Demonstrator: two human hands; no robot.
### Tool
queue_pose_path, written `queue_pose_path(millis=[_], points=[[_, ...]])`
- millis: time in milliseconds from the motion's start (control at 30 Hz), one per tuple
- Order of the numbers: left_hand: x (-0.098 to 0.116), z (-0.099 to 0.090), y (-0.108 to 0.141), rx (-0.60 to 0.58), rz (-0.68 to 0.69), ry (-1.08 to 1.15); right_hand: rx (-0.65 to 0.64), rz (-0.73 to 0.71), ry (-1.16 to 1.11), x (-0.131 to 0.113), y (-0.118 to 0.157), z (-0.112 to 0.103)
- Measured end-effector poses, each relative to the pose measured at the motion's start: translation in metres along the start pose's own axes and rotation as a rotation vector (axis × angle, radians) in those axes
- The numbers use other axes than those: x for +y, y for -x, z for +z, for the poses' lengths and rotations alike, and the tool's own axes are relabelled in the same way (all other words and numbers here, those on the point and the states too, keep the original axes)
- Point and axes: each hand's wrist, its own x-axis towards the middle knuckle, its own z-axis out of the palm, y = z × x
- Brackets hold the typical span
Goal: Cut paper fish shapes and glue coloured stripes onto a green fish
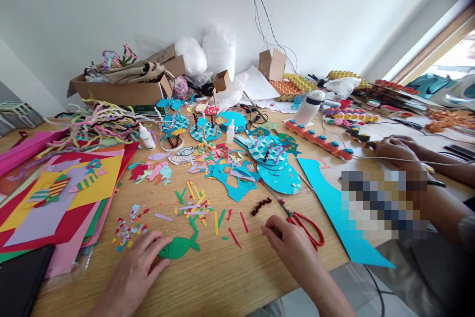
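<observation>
A green paper fish (179,248) lies flat near the table's front edge. My left hand (139,262) rests beside its head, fingers apart, with the fingertips at the head's edge. Further right, my right hand (285,240) is low over the table, its fingers curled together; whether anything small is between them is hidden. Red-handled scissors (306,228) lie just right of that hand. A dark brown twisted pipe cleaner (261,206) sits above it. Between my hands are red paper strips (234,238), with yellow, green and purple strips (196,203) farther back.
Coloured paper sheets (85,183) and a dark device (24,277) are at the left. Glue bottles (147,137), blue paper discs (278,177) and pipe cleaners (100,124) lie behind. A blue sheet (337,213) overhangs the edge. Another person's hands (399,151) are at the right.
</observation>
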Motion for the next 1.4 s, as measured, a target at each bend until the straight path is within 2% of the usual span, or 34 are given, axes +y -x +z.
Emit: queue_pose_path(millis=[100, 200, 433, 567, 800, 1033, 1233, 1400], points=[[0.001, 0.001, -0.002, 0.034, 0.020, -0.003, 0.099, 0.025, -0.010, 0.014, 0.002, -0.013], [0.003, 0.003, -0.003, 0.032, 0.006, -0.002, 0.127, 0.070, -0.012, 0.022, 0.004, -0.018], [0.002, 0.017, 0.005, 0.035, -0.012, 0.014, 0.055, 0.039, 0.033, 0.028, 0.005, -0.008], [0.009, 0.016, 0.002, 0.040, -0.032, 0.026, 0.001, -0.016, 0.028, 0.028, 0.004, -0.002], [0.025, 0.006, -0.007, 0.061, -0.005, -0.001, -0.020, -0.094, -0.024, 0.012, 0.007, 0.002], [0.024, 0.000, -0.002, 0.127, 0.095, -0.055, -0.098, -0.202, -0.080, -0.009, 0.011, 0.020], [0.025, 0.003, 0.004, 0.069, 0.164, -0.083, -0.165, -0.260, -0.098, -0.024, 0.010, 0.029], [0.032, 0.000, -0.001, 0.086, 0.163, -0.049, -0.220, -0.304, -0.107, -0.033, 0.008, 0.032]])
